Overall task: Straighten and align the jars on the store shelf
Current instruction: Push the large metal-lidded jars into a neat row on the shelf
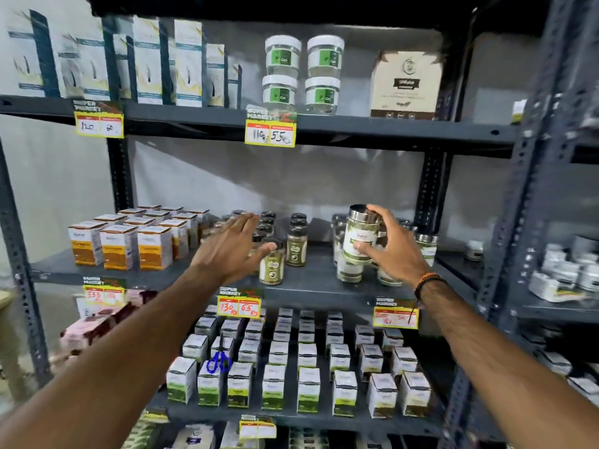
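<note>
Steel-lid jar (359,234) tilted in right hand (389,244) grip; could slip, hit jars below. Left hand (231,246) spread flat, may topple bottles (272,264).

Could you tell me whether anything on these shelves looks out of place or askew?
Blue-handled scissors lie on the white boxes on the lower shelf, among the stock. On the middle shelf, the right hand holds a steel-lidded jar tilted, above its neighbours.
</note>
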